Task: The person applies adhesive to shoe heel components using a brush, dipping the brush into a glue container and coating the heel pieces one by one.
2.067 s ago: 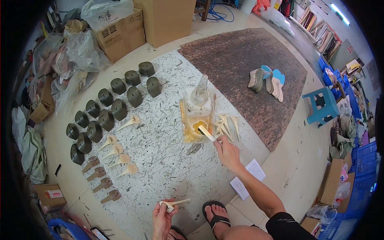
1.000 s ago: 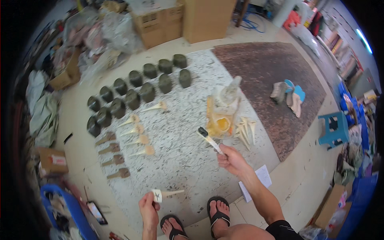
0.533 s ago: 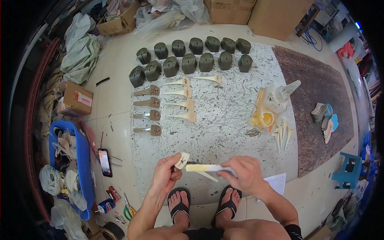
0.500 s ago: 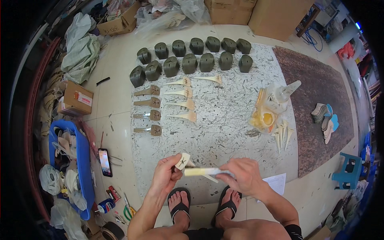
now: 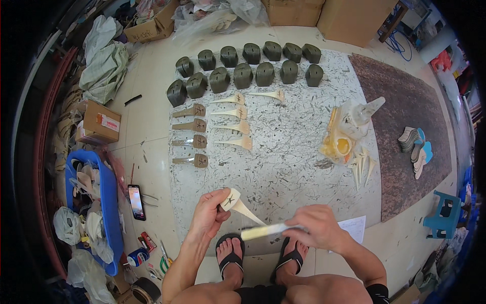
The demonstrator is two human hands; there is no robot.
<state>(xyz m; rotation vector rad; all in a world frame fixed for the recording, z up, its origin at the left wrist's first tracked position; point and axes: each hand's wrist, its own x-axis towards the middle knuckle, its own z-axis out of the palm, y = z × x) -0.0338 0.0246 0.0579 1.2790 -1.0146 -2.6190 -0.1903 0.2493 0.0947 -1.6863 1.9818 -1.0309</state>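
A cream stiletto-type shoe heel [image 5: 231, 200], with a dark star-like mark on its broad end, is pinched by that end between the thumb and fingers of my left hand [image 5: 206, 214]. Its thin end slants down to the right. My right hand [image 5: 315, 225] grips a flat brush [image 5: 257, 232] with pale yellow bristles, which point left just below the heel's tip. Farther away, more cream heels [image 5: 235, 127] lie in a column beside several brown ones [image 5: 195, 125]. Two rows of dark green blocky heels [image 5: 243, 76] stand behind them.
At the right of the scuffed pale board [image 5: 283, 167] are a yellow-stained cup [image 5: 343, 147], a nozzled bottle [image 5: 357, 114] and slender cream pieces [image 5: 362, 164]. A brown mat [image 5: 405, 101] and teal stool [image 5: 443, 218] lie beyond. On the left are a blue tub [image 5: 112, 223] and phone [image 5: 135, 202].
The brush has moved down off the heel, its bristles now lower and tilted. The heel's whole narrow shaft shows, where the brush crossed it before.
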